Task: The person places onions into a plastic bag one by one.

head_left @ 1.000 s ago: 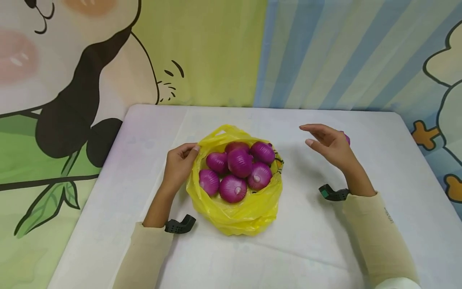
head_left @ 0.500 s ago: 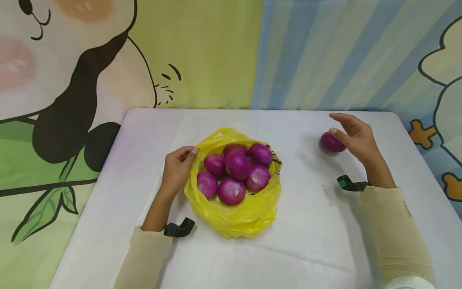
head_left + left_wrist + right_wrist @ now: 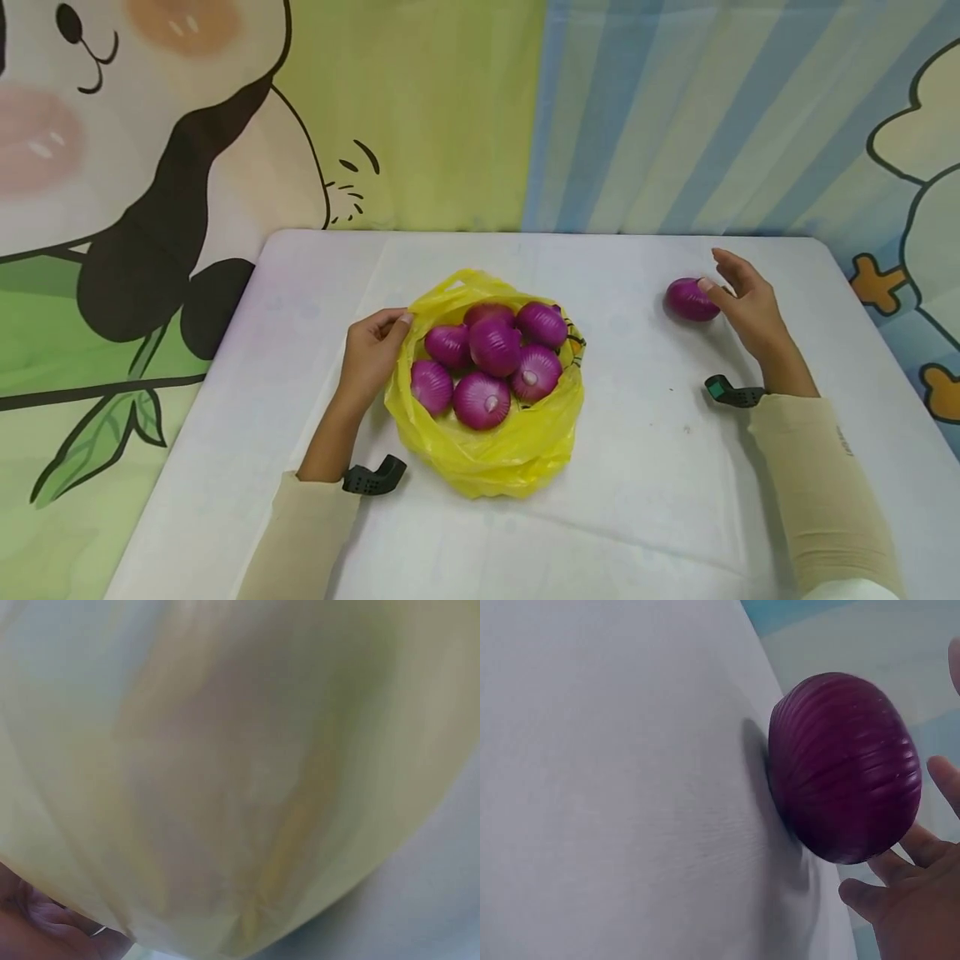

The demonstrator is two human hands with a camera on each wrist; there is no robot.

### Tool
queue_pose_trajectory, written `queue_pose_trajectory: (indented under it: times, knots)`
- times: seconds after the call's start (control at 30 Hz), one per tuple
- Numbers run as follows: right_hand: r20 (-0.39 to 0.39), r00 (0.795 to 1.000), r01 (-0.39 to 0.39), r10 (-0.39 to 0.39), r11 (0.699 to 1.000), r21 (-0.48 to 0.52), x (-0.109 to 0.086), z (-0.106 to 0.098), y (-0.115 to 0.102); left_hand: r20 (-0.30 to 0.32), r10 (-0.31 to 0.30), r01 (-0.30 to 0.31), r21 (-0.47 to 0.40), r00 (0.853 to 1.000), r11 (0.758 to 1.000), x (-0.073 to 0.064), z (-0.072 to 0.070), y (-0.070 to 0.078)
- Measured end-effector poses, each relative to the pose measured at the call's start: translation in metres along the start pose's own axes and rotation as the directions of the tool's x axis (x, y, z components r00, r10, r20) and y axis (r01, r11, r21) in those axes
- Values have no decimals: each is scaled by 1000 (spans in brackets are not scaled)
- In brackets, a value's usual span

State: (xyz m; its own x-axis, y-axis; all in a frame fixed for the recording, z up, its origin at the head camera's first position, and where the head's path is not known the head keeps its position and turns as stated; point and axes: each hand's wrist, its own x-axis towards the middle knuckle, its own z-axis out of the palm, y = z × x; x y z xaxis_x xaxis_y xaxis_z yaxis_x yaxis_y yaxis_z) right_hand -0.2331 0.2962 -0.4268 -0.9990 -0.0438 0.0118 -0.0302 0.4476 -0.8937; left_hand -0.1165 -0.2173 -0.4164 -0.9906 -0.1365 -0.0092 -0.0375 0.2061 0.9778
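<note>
Pinched between the thumb and fingers of my left hand [image 3: 371, 354] is the left rim of a yellow plastic bag [image 3: 487, 471]. The bag stands with its mouth spread, and several purple onions [image 3: 495, 346] are heaped inside. In the left wrist view, the blurred bag wall [image 3: 225, 795] covers most of the picture, with part of the hand at the lower left. A single purple onion [image 3: 686, 300] lies on the table at the back right. My right hand [image 3: 757, 321] is beside its right side, fingers spread around it; in the right wrist view the onion [image 3: 844, 769] overlaps some fingers.
A white-covered table [image 3: 622, 517] lies under everything, its back edge near a cartoon-printed backdrop [image 3: 420, 108]. Each wrist wears a black camera mount [image 3: 375, 475]. The bag occupies the middle of the table.
My right hand has moved right from in front of the loose onion to its right side, bringing the onion into view. The left hand keeps its hold on the bag's rim.
</note>
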Motion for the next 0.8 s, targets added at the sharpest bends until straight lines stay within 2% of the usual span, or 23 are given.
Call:
queue_pose_trajectory:
  times: [0.3, 0.5, 0.6, 0.8]
  knots:
    - [82, 995, -54, 57, 998, -31, 1, -1, 6, -10, -4, 4, -4, 1000, 1000, -1, 0, -1]
    - [106, 986, -113, 126, 986, -119, -1, 1, 8, -17, 2, -2, 1, 1000, 1000, 0, 1, -1]
    - [107, 982, -136, 154, 977, -162, -2, 4, 7, -19, 0, 1, 6, 1000, 1000, 1, 1, -1]
    - [90, 984, -136, 154, 974, -180, -3, 6, 2, -21, -10, 10, 4, 1000, 1000, 1, 1, -1]
